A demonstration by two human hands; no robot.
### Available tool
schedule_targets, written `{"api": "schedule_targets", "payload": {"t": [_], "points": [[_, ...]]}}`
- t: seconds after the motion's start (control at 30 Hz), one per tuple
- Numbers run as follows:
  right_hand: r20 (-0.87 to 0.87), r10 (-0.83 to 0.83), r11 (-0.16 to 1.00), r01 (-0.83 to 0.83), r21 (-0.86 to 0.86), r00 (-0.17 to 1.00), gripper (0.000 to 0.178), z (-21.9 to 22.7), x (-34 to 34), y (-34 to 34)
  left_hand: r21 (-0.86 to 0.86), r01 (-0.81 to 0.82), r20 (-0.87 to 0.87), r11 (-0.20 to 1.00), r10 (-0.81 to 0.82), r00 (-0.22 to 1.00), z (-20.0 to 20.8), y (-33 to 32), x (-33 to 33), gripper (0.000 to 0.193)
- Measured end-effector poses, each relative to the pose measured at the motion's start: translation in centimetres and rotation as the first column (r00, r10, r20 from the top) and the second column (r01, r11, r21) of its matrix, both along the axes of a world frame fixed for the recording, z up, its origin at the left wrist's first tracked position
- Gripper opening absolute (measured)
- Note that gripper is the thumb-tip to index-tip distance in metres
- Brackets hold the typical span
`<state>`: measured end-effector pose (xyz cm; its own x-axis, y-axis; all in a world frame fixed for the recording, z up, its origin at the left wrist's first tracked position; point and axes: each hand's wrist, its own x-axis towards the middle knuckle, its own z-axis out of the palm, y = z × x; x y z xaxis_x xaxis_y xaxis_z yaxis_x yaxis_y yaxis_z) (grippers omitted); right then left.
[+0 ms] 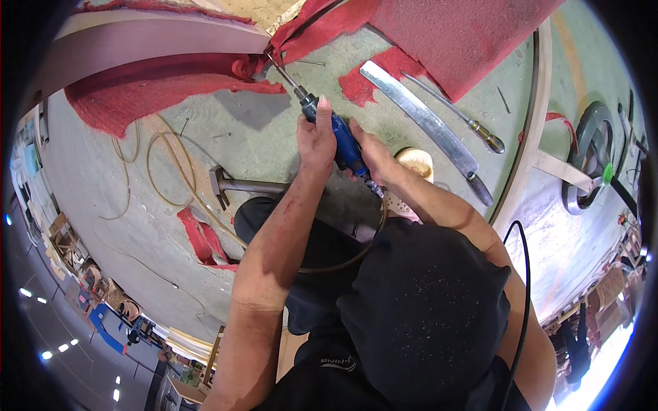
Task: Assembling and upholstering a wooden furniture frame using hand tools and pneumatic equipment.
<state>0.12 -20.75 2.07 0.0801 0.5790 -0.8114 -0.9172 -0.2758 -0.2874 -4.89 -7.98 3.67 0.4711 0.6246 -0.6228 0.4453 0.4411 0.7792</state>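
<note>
Both my hands are wrapped round a blue air die grinder (348, 145), which slants up and to the left. My left hand (317, 142) grips its dark front part, thumb lying along it. Around the rear body closes my right hand (371, 155), near the metal hose fitting. The grinder's long thin bit reaches the right end of a curved, pale wooden piece (157, 42). Whether the bit's tip touches the wood or the cloth I cannot tell. Red fabric (154, 96) hangs below this piece and bunches at its end.
A hammer (221, 188) lies left of my knee. To the right are a long curved blade (418, 113) with a dark handle and a screwdriver (488, 139). An air hose (179, 161) loops across the floor. Red cloth (445, 41), loose nails and a wheel (591, 154) lie farther out.
</note>
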Motion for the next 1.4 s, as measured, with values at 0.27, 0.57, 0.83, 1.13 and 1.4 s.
{"api": "schedule_targets", "payload": {"t": [0.27,0.57,0.83,1.13,1.4], "points": [[0.004,-0.013,1.0,0.013,0.018,1.0,0.075,0.2,-0.6,-0.6,-0.037,-0.037,0.011,0.999,0.037,0.999,0.1,-0.5,-0.5,0.037],[-0.051,-0.036,0.999,0.036,0.001,0.998,0.075,0.4,-1.7,-1.2,-0.034,-0.02,-0.012,0.999,0.019,1.0,-0.3,-1.1,-1.5,0.038],[-0.058,-0.051,0.998,0.049,-0.028,0.997,0.07,0.7,-3.9,-2.5,-0.012,-0.035,-0.069,0.999,0.034,0.997,0.2,-2.9,-2.7,0.041],[0.01,0.125,0.992,-0.125,0.026,0.992,0.072,3.3,-5.7,-5.0,-0.2,0.108,-0.219,0.974,-0.152,0.964,3.0,-1.5,-5.5,0.042],[0.877,0.133,0.99,-0.022,-0.139,0.462,0.048,13.2,3.9,-8.2,0.075,0.359,0.166,0.93,-0.367,0.915,9.2,-6.7,-7.7,0.032]]}}
